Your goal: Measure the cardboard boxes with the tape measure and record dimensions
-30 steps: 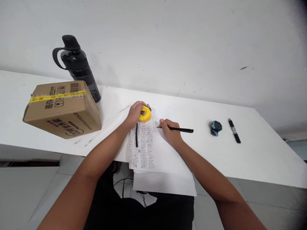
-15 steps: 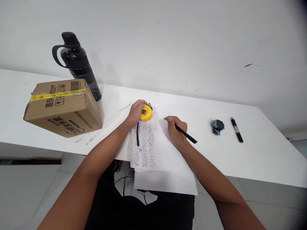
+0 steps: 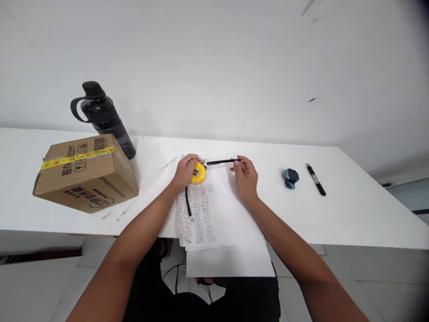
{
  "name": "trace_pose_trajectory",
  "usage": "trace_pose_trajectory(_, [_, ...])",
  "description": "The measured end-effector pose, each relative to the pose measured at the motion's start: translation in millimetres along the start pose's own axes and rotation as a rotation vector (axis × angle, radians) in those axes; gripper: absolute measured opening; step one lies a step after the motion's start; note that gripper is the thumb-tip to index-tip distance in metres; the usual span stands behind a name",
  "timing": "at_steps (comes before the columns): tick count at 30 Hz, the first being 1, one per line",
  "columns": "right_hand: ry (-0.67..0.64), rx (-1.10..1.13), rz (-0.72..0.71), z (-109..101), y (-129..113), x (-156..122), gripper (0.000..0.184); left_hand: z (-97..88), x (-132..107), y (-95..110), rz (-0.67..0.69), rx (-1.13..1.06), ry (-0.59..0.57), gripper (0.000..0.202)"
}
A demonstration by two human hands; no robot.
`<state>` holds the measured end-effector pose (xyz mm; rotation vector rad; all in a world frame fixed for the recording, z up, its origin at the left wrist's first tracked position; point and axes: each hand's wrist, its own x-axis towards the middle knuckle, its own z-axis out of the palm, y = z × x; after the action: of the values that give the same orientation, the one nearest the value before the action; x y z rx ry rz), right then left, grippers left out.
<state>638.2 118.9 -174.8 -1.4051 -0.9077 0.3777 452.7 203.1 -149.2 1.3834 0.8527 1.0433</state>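
A stack of white paper sheets point(image 3: 224, 214) lies on the white table point(image 3: 351, 210), its near end hanging over the front edge; the left part of the top sheet is covered in dense black scribbles. My left hand point(image 3: 183, 172) is closed on a yellow tape measure point(image 3: 199, 173) at the sheet's top left, with a black strap point(image 3: 187, 203) trailing down from it. My right hand point(image 3: 246, 177) pinches the end of a black pen point(image 3: 221, 162), which lies level and points left toward the tape measure.
A taped cardboard box point(image 3: 85, 172) sits at the left, a black water bottle point(image 3: 102, 118) behind it by the wall. To the right lie a blue smartwatch point(image 3: 290, 178) and a black marker point(image 3: 315, 179).
My right hand has lifted off the paper and moved up, turning the pen from pointing right to pointing left. The view has tilted. My left hand stays on the tape measure.
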Motion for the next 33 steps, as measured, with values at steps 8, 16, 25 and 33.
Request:
trace_pose_trajectory(8, [0.047,0.021,0.019,0.0,1.3,5.1,0.036,-2.2,1.2,0.0,0.014,0.008,0.016,0.016])
trace_pose_trajectory(16, [0.026,0.045,0.018,0.1,-2.4,4.5,0.036,-2.3,-1.0,1.7,0.031,0.047,-0.031,0.018])
trace_pose_trajectory(25, [-0.022,0.055,0.005,-1.6,-5.0,5.4,0.04,0.8,-4.9,5.3,-0.027,0.062,-0.088,0.017])
trace_pose_trajectory(33, [-0.006,0.058,0.003,-3.4,-5.1,6.9,0.039,0.4,-5.3,5.2,0.029,0.093,-0.071,0.019])
